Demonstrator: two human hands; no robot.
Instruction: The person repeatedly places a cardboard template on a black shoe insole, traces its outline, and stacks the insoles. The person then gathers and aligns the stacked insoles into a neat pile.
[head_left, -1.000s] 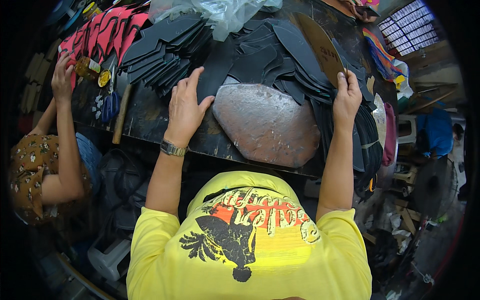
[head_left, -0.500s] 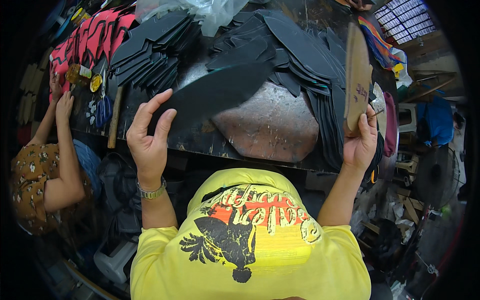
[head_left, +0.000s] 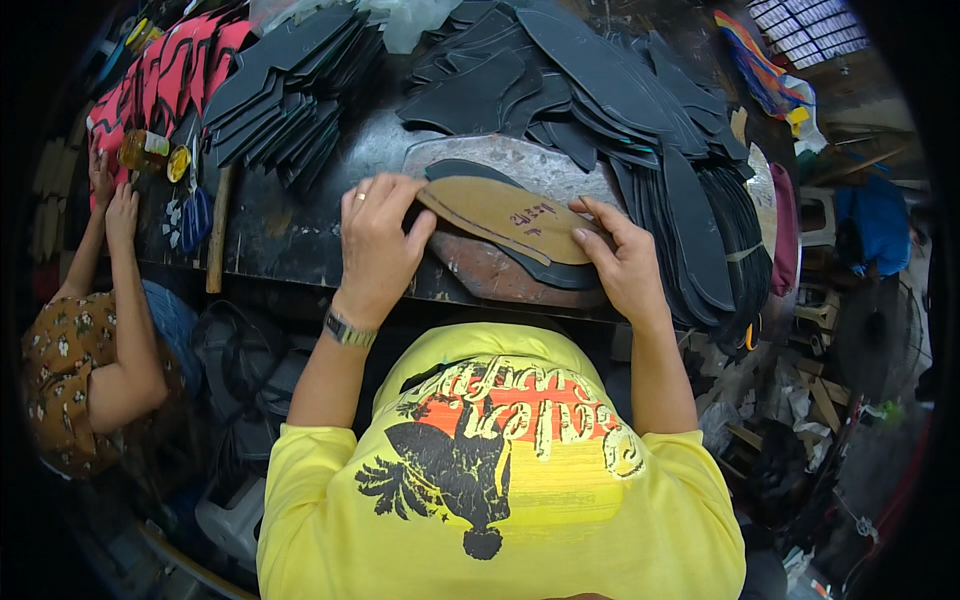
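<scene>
A brown leaf-shaped cardboard pattern (head_left: 500, 212) with dark handwriting and a drawn line along its near edge lies level between my hands. My left hand (head_left: 382, 245) pinches its left tip, thumb below and fingers on top. At the other tip, my right hand (head_left: 628, 262) has it between thumb and fingers. Beneath the pattern sits a black flat piece (head_left: 562, 275) of similar outline, showing past the pattern's far and near edges. That piece rests on a worn reddish-brown board (head_left: 470, 268) at the table's front edge.
Stacks of black cut pieces (head_left: 290, 85) stand at the far left, with more (head_left: 600, 70) behind and right of the board. A wooden stick (head_left: 220, 230), blue-handled scissors (head_left: 196, 218) and a jar (head_left: 143, 150) lie leftward. A co-worker's arms (head_left: 125, 260) reach red pieces (head_left: 165, 75).
The black piece, blurred in the air beside my left hand before, now lies on the board. My right hand has brought the pattern leftward and down over it, and my left hand has taken its other tip.
</scene>
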